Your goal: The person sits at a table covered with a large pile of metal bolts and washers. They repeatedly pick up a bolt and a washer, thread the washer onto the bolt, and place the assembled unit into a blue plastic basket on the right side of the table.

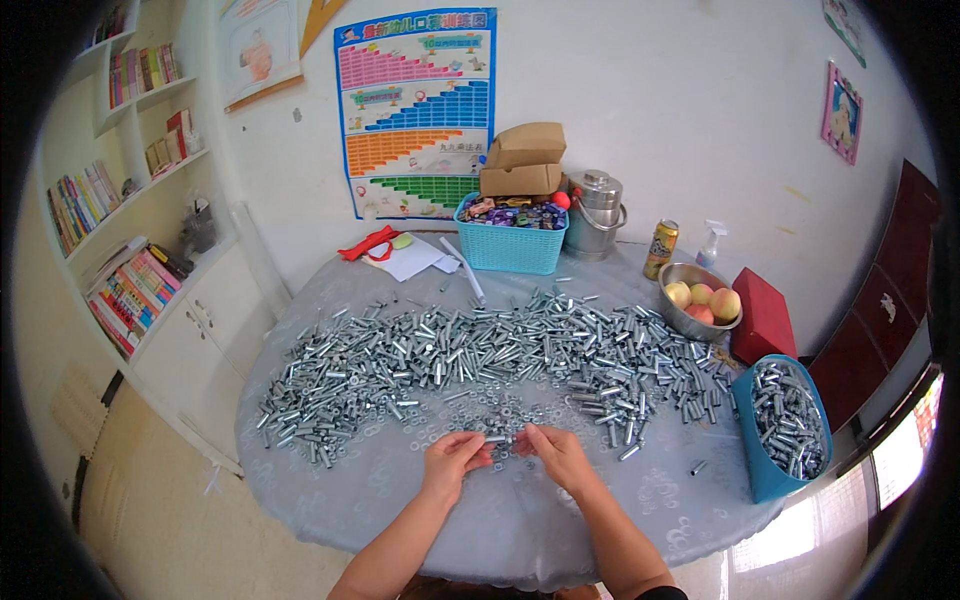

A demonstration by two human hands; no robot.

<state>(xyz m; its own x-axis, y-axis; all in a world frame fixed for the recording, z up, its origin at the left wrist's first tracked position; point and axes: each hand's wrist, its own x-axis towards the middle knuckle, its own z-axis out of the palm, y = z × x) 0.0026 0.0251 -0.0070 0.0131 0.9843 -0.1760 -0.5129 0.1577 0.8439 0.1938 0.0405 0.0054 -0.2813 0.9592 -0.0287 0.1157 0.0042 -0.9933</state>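
Observation:
Both my hands meet over the near middle of the table. My left hand [458, 463] pinches a short silvery bolt [497, 438] that points toward the right. Close to its other end is my right hand [556, 456], thumb and fingertips brought together; whatever lies between them is too small to make out. Loose washers and nuts [508, 402] are scattered under and just beyond my fingers. Behind them a wide heap of silvery bolts [440, 345] stretches across the table from left to right.
A blue bin full of bolts [790, 420] stands at the right edge. Behind it are a red box [762, 318], a metal bowl of fruit [690, 318], a can [660, 250] and a spray bottle [711, 243]. A turquoise basket [512, 248] and a lidded steel pail [594, 215] stand at the back.

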